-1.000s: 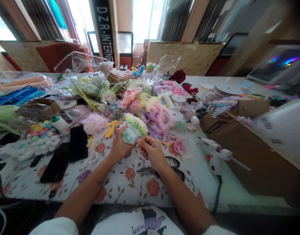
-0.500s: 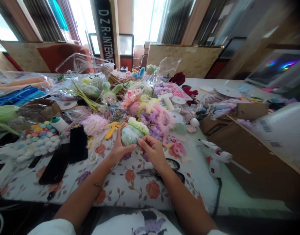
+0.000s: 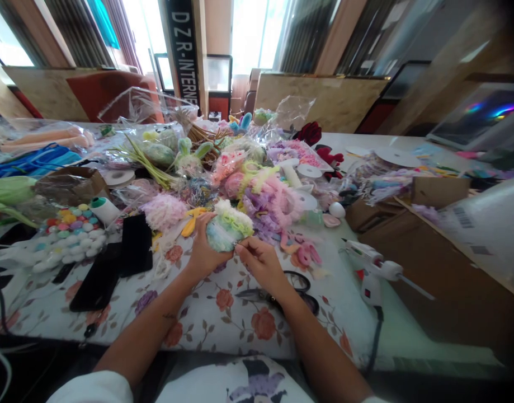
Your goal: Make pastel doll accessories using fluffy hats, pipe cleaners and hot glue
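My left hand (image 3: pixel 203 250) is wrapped round a fluffy pastel ball (image 3: pixel 225 228), blue-green with a yellow-green frilly trim on top, held just above the floral tablecloth (image 3: pixel 223 313). My right hand (image 3: pixel 260 263) sits right beside it, fingers pinched at the ball's lower right edge; what they pinch is too small to make out. Black-handled scissors (image 3: pixel 296 288) lie on the cloth under my right wrist.
A white glue gun (image 3: pixel 372 266) stands right of my hands, its cord running off the table's front edge. Piles of pink and purple lace trim (image 3: pixel 273 198), bagged craft items and a bag of pastel beads (image 3: pixel 70 235) crowd the table behind. Two black phones (image 3: pixel 133 246) lie left. Cardboard boxes (image 3: pixel 433 252) sit right.
The ball has been turned a little in my hands, and my right fingers have shifted along its lower edge. Nothing else on the table has moved.
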Motion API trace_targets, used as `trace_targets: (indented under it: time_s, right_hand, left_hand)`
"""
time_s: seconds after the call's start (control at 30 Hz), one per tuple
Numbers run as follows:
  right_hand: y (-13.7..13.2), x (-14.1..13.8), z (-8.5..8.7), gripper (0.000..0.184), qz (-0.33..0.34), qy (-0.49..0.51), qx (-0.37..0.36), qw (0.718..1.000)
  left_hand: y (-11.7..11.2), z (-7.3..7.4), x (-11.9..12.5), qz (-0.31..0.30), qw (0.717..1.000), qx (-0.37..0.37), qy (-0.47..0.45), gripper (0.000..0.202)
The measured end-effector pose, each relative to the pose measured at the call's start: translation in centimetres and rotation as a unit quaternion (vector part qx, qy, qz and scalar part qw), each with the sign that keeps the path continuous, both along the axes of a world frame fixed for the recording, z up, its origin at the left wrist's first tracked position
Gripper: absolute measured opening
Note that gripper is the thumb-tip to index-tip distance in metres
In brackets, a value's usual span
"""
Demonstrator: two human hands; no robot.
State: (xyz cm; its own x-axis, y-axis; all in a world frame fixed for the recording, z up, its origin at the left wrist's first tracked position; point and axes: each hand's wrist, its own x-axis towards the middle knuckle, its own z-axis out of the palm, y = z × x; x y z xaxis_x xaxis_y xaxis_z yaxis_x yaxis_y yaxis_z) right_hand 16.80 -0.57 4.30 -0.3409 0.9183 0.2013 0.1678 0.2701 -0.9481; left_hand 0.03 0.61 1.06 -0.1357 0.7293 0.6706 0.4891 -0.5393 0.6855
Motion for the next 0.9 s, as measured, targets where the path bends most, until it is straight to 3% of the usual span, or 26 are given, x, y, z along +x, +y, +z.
trace_targets:
  time_s: [0.27, 0.47, 0.6, 0.9]
  right_hand:
    - [-0.3, -0.3, 0.7, 0.033, 0.011, 0.070, -0.060, 0.996]
    - [-0.3, -1.0, 1.1, 0.033, -0.006, 0.111, -0.110, 0.988]
    - [-0.1, -1.3, 0.9, 0.033, -0.010, 0.123, -0.130, 0.984]
    - [-0.8, -1.1, 1.2, 0.032, -0.010, 0.136, -0.115, 0.984]
  left_hand:
    - [0.1, -0.7, 0.2, 0.048, 0.989, 0.068, 0.120, 0.071]
    - [0.4, -1.1, 0.0, 0.057, 0.957, 0.153, 0.242, 0.055]
    - [0.6, -0.9, -0.3, 0.058, 0.949, 0.182, 0.251, 0.051]
    - [0.0, -1.1, 0.3, 0.069, 0.952, 0.159, 0.251, 0.056]
